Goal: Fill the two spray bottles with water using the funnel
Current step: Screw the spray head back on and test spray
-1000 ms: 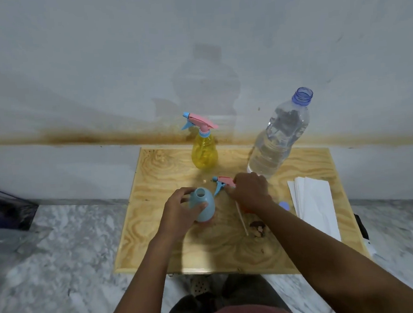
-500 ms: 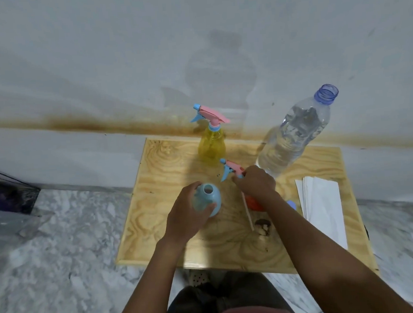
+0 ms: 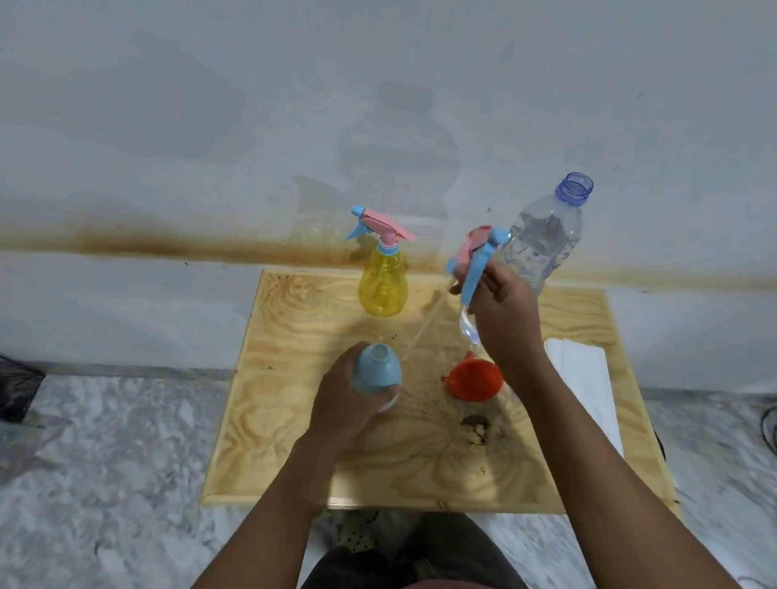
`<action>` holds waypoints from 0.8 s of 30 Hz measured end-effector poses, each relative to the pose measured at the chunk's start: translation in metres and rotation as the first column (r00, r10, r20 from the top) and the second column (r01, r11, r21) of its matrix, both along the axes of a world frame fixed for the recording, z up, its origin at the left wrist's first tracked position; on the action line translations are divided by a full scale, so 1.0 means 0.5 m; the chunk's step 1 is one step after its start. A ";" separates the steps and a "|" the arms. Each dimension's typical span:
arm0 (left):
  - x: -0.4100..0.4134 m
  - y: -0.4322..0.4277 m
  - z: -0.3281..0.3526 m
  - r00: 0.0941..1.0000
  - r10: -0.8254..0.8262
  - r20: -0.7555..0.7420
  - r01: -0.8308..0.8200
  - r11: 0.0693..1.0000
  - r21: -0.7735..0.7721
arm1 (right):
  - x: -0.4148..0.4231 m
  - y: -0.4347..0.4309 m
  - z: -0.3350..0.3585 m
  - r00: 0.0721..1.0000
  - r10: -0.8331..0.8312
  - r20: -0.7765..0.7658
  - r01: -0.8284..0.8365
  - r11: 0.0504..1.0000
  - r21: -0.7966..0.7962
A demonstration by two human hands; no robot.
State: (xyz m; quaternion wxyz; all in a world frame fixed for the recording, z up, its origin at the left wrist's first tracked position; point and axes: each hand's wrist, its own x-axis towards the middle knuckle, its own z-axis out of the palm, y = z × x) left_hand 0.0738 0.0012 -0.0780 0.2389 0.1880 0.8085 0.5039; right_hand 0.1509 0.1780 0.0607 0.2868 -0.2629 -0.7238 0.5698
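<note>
My left hand [image 3: 343,398] grips a light blue spray bottle [image 3: 376,368] that stands on the wooden board [image 3: 292,393] with its neck uncovered. My right hand [image 3: 501,318] holds up that bottle's pink and blue spray head [image 3: 476,253], its thin dip tube slanting down to the left toward the blue bottle. A yellow spray bottle [image 3: 383,285] with its spray head on stands at the back of the board. An orange funnel [image 3: 473,380] lies on the board under my right wrist. A large clear water bottle [image 3: 544,242], uncapped, stands at the back right.
A stack of white paper [image 3: 583,372] lies on the board's right side. A dark knot mark [image 3: 476,424] shows in the wood near the funnel. The wall rises directly behind the board. Marble floor surrounds it, with dark objects at the far left and far right.
My right hand has lifted the spray head from the board up into the air, uncovering the orange funnel. The left hand keeps its hold on the blue bottle.
</note>
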 end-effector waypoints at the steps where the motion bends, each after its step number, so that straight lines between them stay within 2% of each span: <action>1: -0.001 -0.001 0.006 1.000 0.002 -0.013 -0.002 1.000 0.002 | 0.002 -0.003 0.019 0.999 -0.021 -0.033 0.021 1.000 -0.023; 4: -0.002 -0.008 0.034 0.997 -0.002 -0.076 0.002 1.000 0.001 | 0.006 -0.021 0.067 0.987 -0.058 -0.150 0.055 0.998 -0.029; 7: 0.001 -0.020 0.065 0.988 -0.024 -0.153 0.024 1.000 -0.002 | -0.003 -0.049 0.092 0.976 -0.019 -0.216 0.027 0.999 0.033; 15: 0.006 -0.050 0.143 0.953 -0.006 -0.303 0.022 0.998 0.051 | -0.021 -0.096 0.080 0.983 0.071 -0.170 -0.058 0.995 0.082; 17: 0.004 -0.055 0.156 0.956 -0.013 -0.293 0.033 0.997 0.063 | -0.029 -0.102 0.071 0.986 0.117 -0.119 -0.109 0.992 0.070; 19: 0.003 -0.056 0.170 0.975 -0.002 -0.220 0.024 0.995 0.097 | -0.035 -0.110 0.056 0.981 0.184 -0.065 -0.181 0.982 0.057; 24: 0.002 -0.050 0.201 0.991 0.008 -0.136 0.019 0.980 0.198 | -0.039 -0.129 0.024 0.959 0.281 -0.020 -0.280 0.959 0.043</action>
